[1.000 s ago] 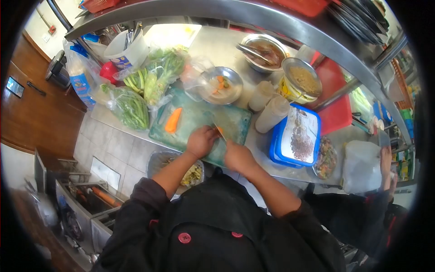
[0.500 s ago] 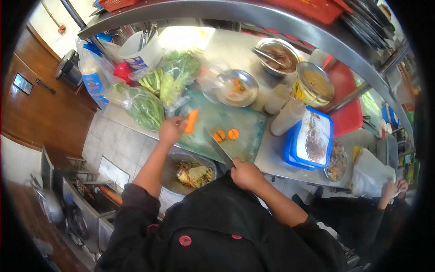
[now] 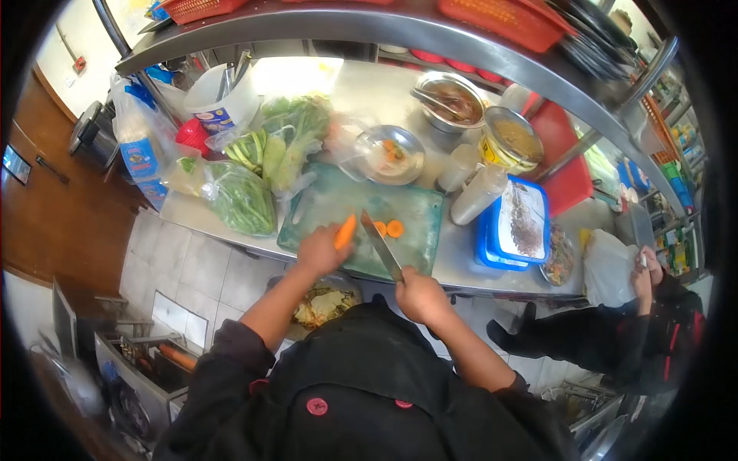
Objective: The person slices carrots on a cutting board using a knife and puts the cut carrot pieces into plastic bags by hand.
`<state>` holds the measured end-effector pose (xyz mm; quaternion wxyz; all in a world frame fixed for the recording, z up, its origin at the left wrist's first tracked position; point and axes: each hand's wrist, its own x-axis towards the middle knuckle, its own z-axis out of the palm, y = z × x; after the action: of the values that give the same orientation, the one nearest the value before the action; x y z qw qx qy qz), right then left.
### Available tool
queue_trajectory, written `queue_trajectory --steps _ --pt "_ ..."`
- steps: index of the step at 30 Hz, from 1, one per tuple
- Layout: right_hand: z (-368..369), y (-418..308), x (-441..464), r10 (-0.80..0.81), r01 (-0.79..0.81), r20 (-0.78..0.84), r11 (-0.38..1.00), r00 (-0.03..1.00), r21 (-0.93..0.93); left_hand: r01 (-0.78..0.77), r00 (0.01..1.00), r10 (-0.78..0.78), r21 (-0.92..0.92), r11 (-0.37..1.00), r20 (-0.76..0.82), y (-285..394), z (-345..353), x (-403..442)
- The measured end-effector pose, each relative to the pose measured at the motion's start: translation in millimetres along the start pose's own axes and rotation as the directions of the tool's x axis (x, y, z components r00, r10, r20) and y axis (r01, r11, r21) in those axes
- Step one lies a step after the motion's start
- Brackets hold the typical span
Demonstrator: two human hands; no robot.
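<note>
My left hand (image 3: 323, 249) is closed on a piece of carrot (image 3: 346, 231) over the near side of the green cutting board (image 3: 315, 204). In my right hand (image 3: 421, 295) is the handle of a knife (image 3: 382, 247), its blade slanting up and left across the board. Two round carrot slices (image 3: 395, 229) lie flat on the board just right of the blade. Beyond the board stands a metal bowl (image 3: 411, 167) with carrot pieces inside. Bagged green vegetables (image 3: 241, 201) sit at the board's left.
Two squeeze bottles (image 3: 478, 195) and a blue-rimmed container (image 3: 524, 223) stand right of the board. A bin of scraps (image 3: 327, 301) is below the counter edge. Overhead runs a metal shelf (image 3: 369, 23). At the right, another person's hands (image 3: 644, 275) are near a plastic bag.
My left hand first moved left to the carrot piece, then brought it right, close to the knife. The knife came away from the carrot slices, which now show fully. The view shifted.
</note>
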<state>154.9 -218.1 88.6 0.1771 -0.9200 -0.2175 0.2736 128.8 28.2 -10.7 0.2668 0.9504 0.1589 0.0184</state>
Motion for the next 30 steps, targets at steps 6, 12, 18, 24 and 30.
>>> queue_trajectory --steps 6,12,18,24,30 --pt "1 -18 -2 -0.068 0.067 -0.031 0.997 0.997 -0.034 0.013 1.0 -0.013 -0.013 1.0 -0.017 13 -2 -12" --pt "9 -24 5 -0.089 0.088 -0.01 0.993 0.996 -0.076 -0.078 0.989 0.071 -0.052 0.996 -0.127 7 17 -6" --pt "24 -18 3 -0.21 0.201 -0.1 0.975 0.973 -0.098 -0.05 0.988 0.032 -0.12 0.992 -0.152 11 22 -8" --pt "29 -17 3 -0.257 0.236 -0.157 0.962 0.954 -0.14 -0.061 0.987 0.041 -0.124 0.99 -0.156 7 28 -5" --pt "29 -13 7 -0.253 0.239 -0.129 0.964 0.959 -0.119 -0.117 0.978 0.085 -0.16 0.98 -0.192 5 29 -3"
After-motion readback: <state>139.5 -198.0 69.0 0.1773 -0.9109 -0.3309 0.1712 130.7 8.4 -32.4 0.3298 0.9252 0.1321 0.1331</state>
